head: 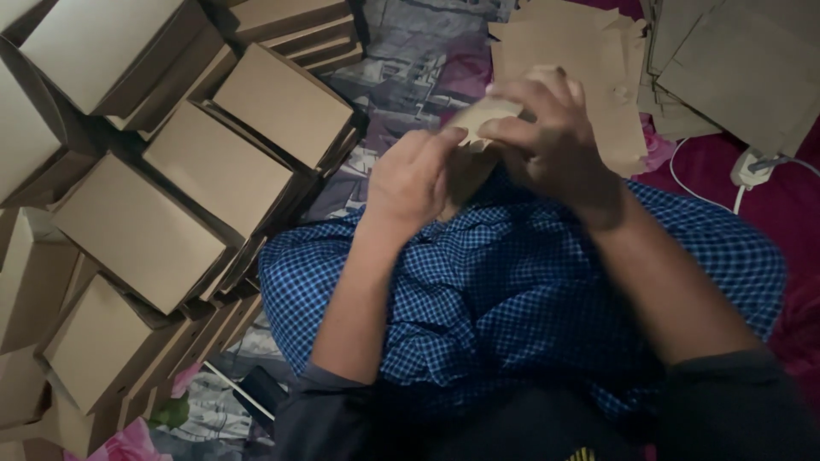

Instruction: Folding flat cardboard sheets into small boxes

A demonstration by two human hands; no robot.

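My left hand (414,175) and my right hand (551,132) meet above my lap, both gripping one small piece of brown cardboard (480,119). Its pale folded edge shows between my fingers; most of the piece is hidden behind my hands. My legs under a blue checked cloth (512,290) lie below them.
Several folded brown cardboard boxes (213,171) are piled at the left. Flat cardboard blanks (589,60) are stacked ahead, more (735,68) at the top right. A white plug and cable (752,171) lie on the dark red bedding at the right. A dark phone (260,393) lies at lower left.
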